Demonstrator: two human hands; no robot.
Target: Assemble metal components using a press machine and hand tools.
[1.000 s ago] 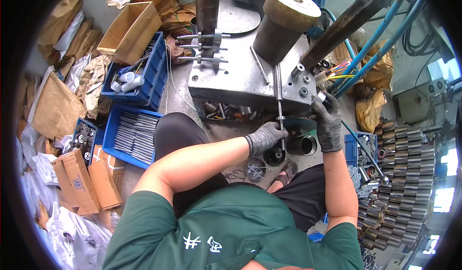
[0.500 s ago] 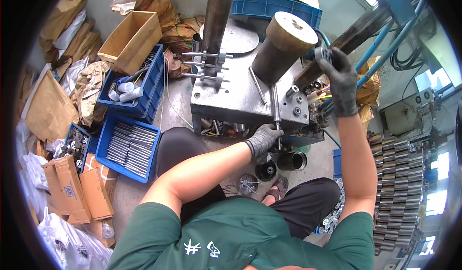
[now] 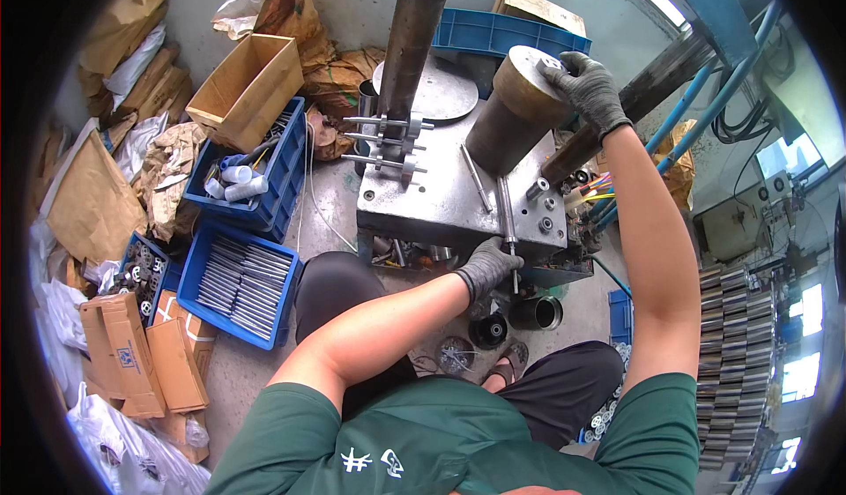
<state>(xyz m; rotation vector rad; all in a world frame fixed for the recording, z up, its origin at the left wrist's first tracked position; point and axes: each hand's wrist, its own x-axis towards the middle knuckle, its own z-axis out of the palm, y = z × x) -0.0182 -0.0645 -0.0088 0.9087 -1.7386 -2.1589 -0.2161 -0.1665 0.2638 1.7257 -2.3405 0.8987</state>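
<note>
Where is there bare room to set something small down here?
The metal block looks mostly bare at front left, between the pins and loose rod. Floor shows between it and blue bins, crossed by a cord. Crowded: its right end, with tall cylinder, shaft and rings.

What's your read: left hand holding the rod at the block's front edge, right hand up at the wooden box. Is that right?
Not quite. The right hand is in the wrong place there: the head view shows it up at the top of the cylinder. The left hand is holding the rod at the block's front edge.
</note>
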